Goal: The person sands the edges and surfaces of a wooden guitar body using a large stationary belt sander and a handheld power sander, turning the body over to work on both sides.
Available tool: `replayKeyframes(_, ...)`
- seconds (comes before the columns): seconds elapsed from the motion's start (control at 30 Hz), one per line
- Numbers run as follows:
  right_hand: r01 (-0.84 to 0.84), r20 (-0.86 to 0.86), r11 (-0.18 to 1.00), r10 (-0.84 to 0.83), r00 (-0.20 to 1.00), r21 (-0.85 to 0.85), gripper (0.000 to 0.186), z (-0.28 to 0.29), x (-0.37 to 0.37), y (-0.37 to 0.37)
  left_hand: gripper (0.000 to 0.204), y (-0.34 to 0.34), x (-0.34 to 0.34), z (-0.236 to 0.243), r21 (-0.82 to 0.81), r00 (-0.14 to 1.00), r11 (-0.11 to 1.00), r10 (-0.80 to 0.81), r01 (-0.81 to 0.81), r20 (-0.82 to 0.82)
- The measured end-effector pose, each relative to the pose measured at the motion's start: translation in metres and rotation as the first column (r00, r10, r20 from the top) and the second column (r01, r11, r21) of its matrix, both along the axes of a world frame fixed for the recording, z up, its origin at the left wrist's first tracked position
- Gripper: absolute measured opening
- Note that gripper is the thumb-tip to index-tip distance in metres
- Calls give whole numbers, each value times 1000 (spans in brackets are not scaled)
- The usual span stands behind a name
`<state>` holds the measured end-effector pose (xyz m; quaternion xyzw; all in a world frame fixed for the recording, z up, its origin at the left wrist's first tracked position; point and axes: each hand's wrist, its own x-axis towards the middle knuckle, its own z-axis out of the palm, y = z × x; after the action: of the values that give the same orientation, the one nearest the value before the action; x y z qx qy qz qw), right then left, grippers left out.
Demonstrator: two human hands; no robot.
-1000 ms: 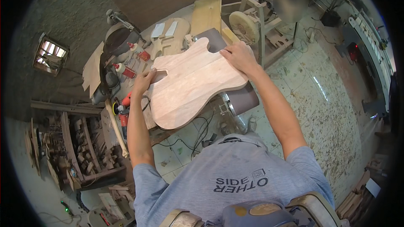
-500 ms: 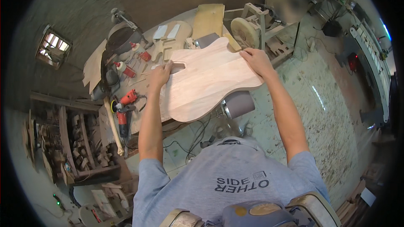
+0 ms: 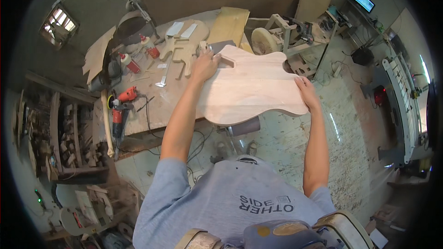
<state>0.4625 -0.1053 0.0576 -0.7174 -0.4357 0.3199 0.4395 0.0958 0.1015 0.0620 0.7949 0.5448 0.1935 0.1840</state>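
Both my hands hold a pale, unfinished wooden guitar body (image 3: pixel 256 85) in front of me, with a rectangular notch near its upper left end. My left hand (image 3: pixel 206 67) is closed on the far left edge beside that notch. At the right end, my right hand (image 3: pixel 308 93) grips the edge just below a curved cutaway. Part of a grey sanding drum (image 3: pixel 246 127) shows beneath the near edge. Another grey cylinder end (image 3: pixel 223 46) appears beyond the far edge; the body hides whatever lies between them.
On the bench (image 3: pixel 159 108) left are an orange angle grinder (image 3: pixel 121 106), two glue bottles (image 3: pixel 149 46), a caliper (image 3: pixel 162 76) and another guitar-shaped piece (image 3: pixel 181 48). A round wooden wheel (image 3: pixel 265 41) stands behind. Offcuts fill a rack (image 3: pixel 76 138). Debris covers the floor (image 3: pixel 348 150).
The guitar body has shifted right and turned clockwise. My left hand has moved right with it, and my right hand has come nearer and lower along the right end.
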Motion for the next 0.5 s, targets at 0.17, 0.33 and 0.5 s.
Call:
replayKeyframes(0.17, -6, -168, 999, -2, 986, -44, 53, 2, 30, -28, 64, 10, 42, -23, 81, 997, 994, -76, 77, -13)
replayKeyframes(0.33, 18, -236, 999, -27, 971, -41, 55, 7, 48, -47, 61, 11, 75, -23, 71, 995, 993, -94, 97, -36)
replayKeyframes(0.5, 9, -230, 999, -20, 973, -51, 55, 10, 60, -50, 59, 12, 87, -24, 93, 992, 988, -122, 123, -9)
